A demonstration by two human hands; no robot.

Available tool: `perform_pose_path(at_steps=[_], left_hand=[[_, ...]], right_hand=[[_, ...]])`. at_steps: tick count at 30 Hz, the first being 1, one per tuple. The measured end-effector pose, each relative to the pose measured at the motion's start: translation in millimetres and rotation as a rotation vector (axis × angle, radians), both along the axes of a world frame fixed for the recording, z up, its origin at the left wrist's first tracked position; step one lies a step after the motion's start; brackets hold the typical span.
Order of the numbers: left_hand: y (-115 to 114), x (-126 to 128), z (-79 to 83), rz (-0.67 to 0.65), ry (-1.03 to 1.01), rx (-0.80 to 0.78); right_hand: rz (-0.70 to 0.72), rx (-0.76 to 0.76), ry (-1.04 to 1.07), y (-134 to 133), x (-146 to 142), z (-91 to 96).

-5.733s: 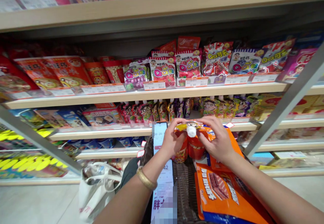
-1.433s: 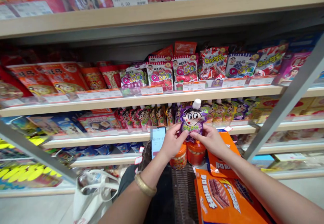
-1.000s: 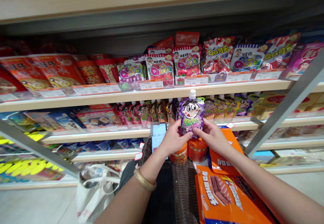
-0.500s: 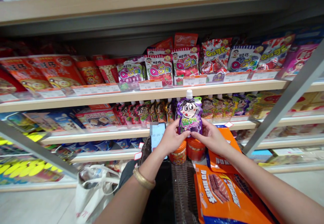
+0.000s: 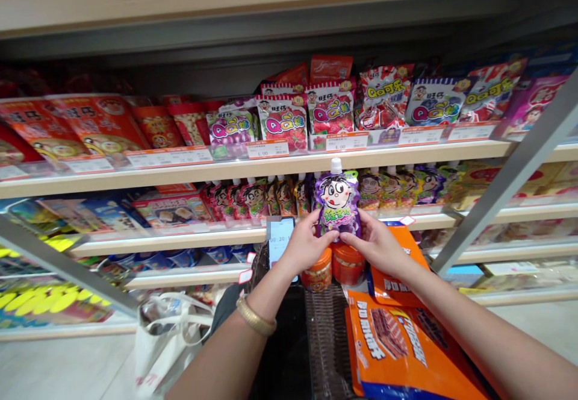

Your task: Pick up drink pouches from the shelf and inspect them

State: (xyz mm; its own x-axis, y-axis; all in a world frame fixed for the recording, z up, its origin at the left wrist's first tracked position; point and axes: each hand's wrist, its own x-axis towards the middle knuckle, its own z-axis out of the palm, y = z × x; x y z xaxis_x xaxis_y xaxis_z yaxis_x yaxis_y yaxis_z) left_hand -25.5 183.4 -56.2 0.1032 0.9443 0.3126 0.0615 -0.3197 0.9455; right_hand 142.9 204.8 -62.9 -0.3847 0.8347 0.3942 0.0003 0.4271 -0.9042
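A purple jelly drink pouch (image 5: 338,198) with a white spout cap and a cartoon face stands upright between my two hands. My left hand (image 5: 307,242) grips its lower left edge, thumb on the front. On the lower right side, my right hand (image 5: 377,243) holds it the same way. Just below are two orange-red lidded jars, a smaller jar (image 5: 317,272) and a larger jar (image 5: 348,266). Both rest in a dark woven basket (image 5: 327,328). Orange snack bags (image 5: 406,352) lie under my right forearm. A lit phone (image 5: 280,243) is left of my left hand.
Behind the pouch, a shelf (image 5: 271,231) carries a row of similar spouted pouches (image 5: 253,201). The shelf board above (image 5: 289,168) holds gummy candy bags (image 5: 332,111). A white tote bag (image 5: 167,340) sits at lower left. Slanted metal posts (image 5: 501,189) stand at both sides.
Both hands keep the pouch in nearly the same place and pose. The view has shifted very slightly; nothing was let go or taken hold of.
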Motion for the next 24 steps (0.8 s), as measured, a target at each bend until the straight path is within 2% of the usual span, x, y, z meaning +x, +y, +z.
perform_pose_path(at_steps=[12, 18, 21, 24], left_hand=[[-3.6, 3.3, 2.8, 0.007, -0.016, -0.004], [-9.5, 13.2, 0.4, 0.337, 0.021, 0.059], [-12.9, 15.3, -0.7, 0.382, 0.053, 0.103], [-13.7, 14.1, -2.1, 0.355, 0.109, 0.172]], right_hand=[[-0.034, 0.035, -0.015, -0.7, -1.4, -2.6], [-0.208, 0.047, 0.063, -1.9, -6.0, -9.2], [-0.260, 0.095, 0.045, -5.2, -7.6, -9.4], [-0.286, 0.148, 0.006, -10.9, -9.0, -7.2]])
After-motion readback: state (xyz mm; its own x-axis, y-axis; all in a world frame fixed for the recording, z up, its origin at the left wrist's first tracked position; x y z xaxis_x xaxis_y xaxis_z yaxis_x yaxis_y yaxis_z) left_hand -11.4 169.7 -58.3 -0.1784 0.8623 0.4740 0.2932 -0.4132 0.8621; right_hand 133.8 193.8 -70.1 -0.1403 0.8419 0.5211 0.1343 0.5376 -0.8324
